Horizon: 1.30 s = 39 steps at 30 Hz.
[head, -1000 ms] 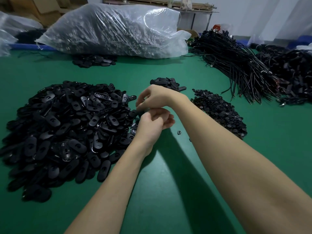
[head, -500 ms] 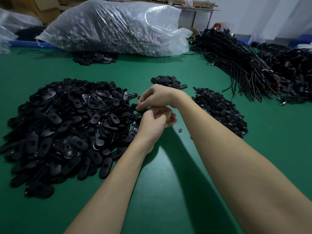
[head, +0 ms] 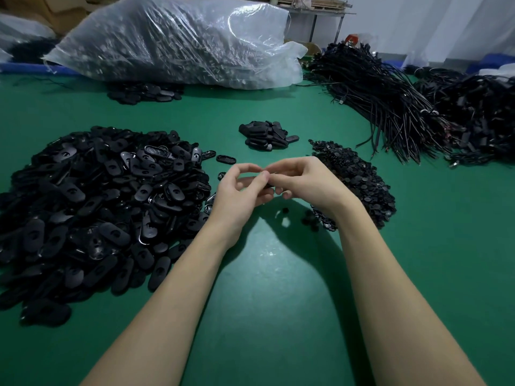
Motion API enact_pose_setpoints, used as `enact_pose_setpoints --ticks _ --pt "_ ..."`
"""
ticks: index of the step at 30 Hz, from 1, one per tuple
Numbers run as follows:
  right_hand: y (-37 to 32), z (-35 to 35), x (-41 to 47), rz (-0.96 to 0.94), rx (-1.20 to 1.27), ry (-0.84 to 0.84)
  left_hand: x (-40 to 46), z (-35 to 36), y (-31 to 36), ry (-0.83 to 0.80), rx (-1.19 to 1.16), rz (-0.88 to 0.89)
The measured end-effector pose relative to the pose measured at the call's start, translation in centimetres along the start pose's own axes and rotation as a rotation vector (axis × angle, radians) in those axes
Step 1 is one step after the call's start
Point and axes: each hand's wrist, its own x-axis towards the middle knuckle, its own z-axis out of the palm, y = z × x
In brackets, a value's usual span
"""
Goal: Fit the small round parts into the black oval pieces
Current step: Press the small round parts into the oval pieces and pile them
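Black oval pieces (head: 92,201) lie heaped just left of the left hand (head: 239,196), likely kept there so a fresh one is an easy reach; the darker heap of small round parts (head: 359,179) sits just behind the right hand (head: 306,182) for the same reason. A smaller stack of oval pieces (head: 267,135), perhaps finished, lies beyond both hands. Both hands meet above the green table (head: 278,288), fingers curled, fingertips touching; a dark sliver shows between them, seemingly one oval piece (head: 269,185) pinched for fitting, though which hand bears it cannot be told. Two loose round parts (head: 284,210) lie beneath the hands
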Motion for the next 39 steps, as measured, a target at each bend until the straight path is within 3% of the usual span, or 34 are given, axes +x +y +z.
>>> enact_pose_setpoints --ticks 4,7,10,15,21,28,32,39 --pt "0.3 -0.4 -1.2 0.053 0.204 0.044 -0.2 -0.1 0.1 -0.024 -0.042 -0.01" --pt "0.6 -1.9 -1.7 0.025 -0.185 0.132 0.0 -0.2 0.1 0.004 -0.096 -0.026" --pt "0.9 -2.7 -2.3 0.03 -0.508 0.083 0.0 -0.1 0.1 -0.015 -0.144 -0.052" --pt "0.8 -2.3 -2.7 0.045 -0.549 -0.032 -0.1 0.0 0.3 -0.029 -0.161 -0.061" --pt "1.1 -1.5 -2.4 0.03 -0.576 0.001 -0.3 -0.2 0.3 -0.029 -0.171 -0.069" --pt "0.9 -1.3 -2.9 -0.056 -0.269 0.109 -0.2 -0.3 0.3 -0.024 -0.07 -0.042" --pt "0.6 -0.9 -3.1 -0.024 -0.022 0.126 -0.4 -0.4 0.5 -0.08 -0.106 -0.01" --pt "0.4 -1.1 -3.1 -0.008 0.161 0.114 -0.5 -0.4 0.5 -0.071 -0.201 -0.039"
